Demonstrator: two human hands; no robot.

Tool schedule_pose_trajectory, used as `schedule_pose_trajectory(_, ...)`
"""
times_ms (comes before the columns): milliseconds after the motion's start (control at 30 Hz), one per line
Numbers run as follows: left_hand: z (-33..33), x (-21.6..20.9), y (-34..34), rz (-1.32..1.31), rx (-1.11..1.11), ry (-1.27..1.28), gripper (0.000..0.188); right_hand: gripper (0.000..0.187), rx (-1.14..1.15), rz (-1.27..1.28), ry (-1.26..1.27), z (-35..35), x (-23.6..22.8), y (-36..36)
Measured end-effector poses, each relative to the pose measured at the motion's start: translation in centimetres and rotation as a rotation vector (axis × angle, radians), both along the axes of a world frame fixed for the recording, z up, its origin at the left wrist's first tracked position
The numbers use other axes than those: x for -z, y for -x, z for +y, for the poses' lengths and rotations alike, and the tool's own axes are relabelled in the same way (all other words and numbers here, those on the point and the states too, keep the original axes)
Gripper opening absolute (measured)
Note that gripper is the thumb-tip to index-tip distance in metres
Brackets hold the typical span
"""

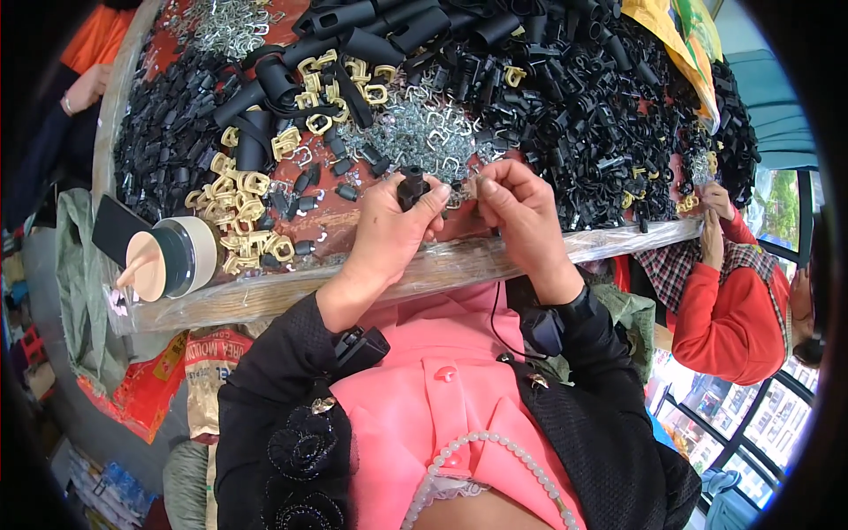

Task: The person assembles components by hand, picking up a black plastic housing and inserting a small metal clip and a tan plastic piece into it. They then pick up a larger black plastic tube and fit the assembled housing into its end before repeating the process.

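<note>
My left hand point(386, 227) is closed around a small black plastic part point(412, 187), which stands up between thumb and fingers. Just to its right, my right hand point(526, 215) has thumb and fingertips pinched together; what they hold is too small to make out. Both hands are above the table's near edge, a short gap apart. Behind them lies a heap of silvery metal clips point(411, 132). Gold-coloured buckle-like pieces point(237, 196) are piled to the left, with several loose small black pieces point(305, 181) beside them.
Large heaps of black plastic parts point(565, 106) cover the red tabletop. A lidded jar point(185, 254) and a dark phone-like slab point(124, 231) are at the left corner. A wooden rim point(353, 284) edges the table. Co-workers sit at right point(729, 314) and far left point(88, 88).
</note>
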State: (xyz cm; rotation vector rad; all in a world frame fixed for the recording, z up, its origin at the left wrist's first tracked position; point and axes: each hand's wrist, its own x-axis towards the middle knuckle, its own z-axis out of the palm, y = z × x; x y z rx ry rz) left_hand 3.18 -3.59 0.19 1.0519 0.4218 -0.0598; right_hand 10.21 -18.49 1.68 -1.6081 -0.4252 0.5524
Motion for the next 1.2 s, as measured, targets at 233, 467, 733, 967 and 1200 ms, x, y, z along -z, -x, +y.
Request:
schedule_pose_trajectory(233,0.6,-0.7,-0.1,-0.059,0.069,0.120,0.022,0.007,-0.044,-0.047,0.046,0.2,-1.2,0.4)
schedule_pose_trajectory(467,1.2,-1.2,0.9,-0.095,0.198,0.447,0.030,0.006,-0.112,-0.580,0.137,0.5,-3.3,1.0)
schedule_pose_trajectory(733,1.0,-1.2,2.2,-0.104,0.228,0.501,0.037,0.010,-0.203,-0.743,0.164,0.4,-4.0,1.6)
schedule_pose_trajectory(967,0.7,-1.7,2.9,-0.018,0.246,0.313,0.035,0.011,-0.329,-0.868,0.253,0.5,-3.9,1.3)
schedule_pose_trajectory(1200,0.1,-1.3,3.4,-0.075,0.357,0.140,0.035,0.008,-0.414,-0.795,0.428,0.7,-3.9,1.7)
